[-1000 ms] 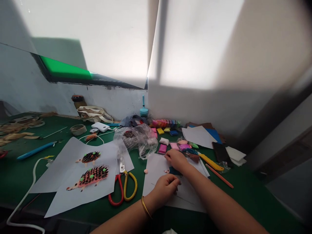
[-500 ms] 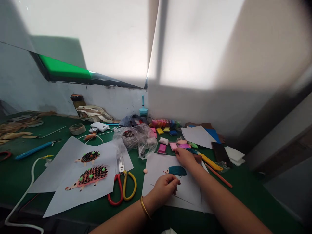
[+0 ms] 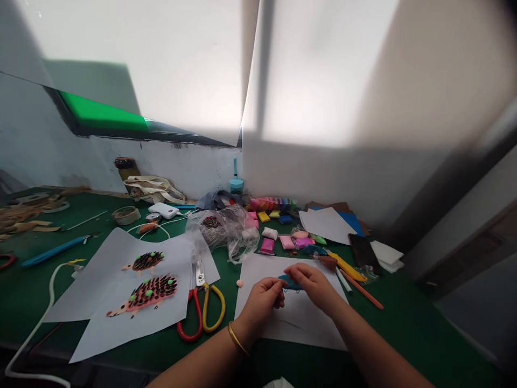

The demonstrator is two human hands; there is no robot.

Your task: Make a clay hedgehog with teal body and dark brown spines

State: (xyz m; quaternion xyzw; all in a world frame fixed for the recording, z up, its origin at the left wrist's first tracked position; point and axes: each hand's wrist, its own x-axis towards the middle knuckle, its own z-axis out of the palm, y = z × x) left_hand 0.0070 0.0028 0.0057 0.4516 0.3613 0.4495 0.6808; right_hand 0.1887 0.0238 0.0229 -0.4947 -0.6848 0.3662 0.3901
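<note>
Quietly, over a sheet of white paper (image 3: 302,328) at the lower center of the frame, you bring both bare hands close together beside a teal figure (image 3: 293,285). The figure lies on the sheet, partly hidden by your fingers. Your left hand (image 3: 262,296), below a gold bangle (image 3: 234,337) in the picture's arrangement reversed at the wrist, has its fingers curled and fingertips drawn together; your right hand (image 3: 310,281) pinches inward over the figure. You may have something small between the fingertips of either hand, but the view is too small to tell.

Just left of your sheet sit a peach-colored ball (image 3: 239,283) and scissors (image 3: 205,288) with one red and one yellow handle. At the left of the frame, two spiny hedgehog pictures (image 3: 150,296) dotted with green lie on white paper. Above your hands are a magenta packet (image 3: 267,246), a pale pink packet (image 3: 287,242) and a crumpled clear plastic bag (image 3: 226,226). To their right, a yellow-handled tool (image 3: 347,268) and a coral stick (image 3: 365,293) rest on the green tabletop (image 3: 404,334).
</note>
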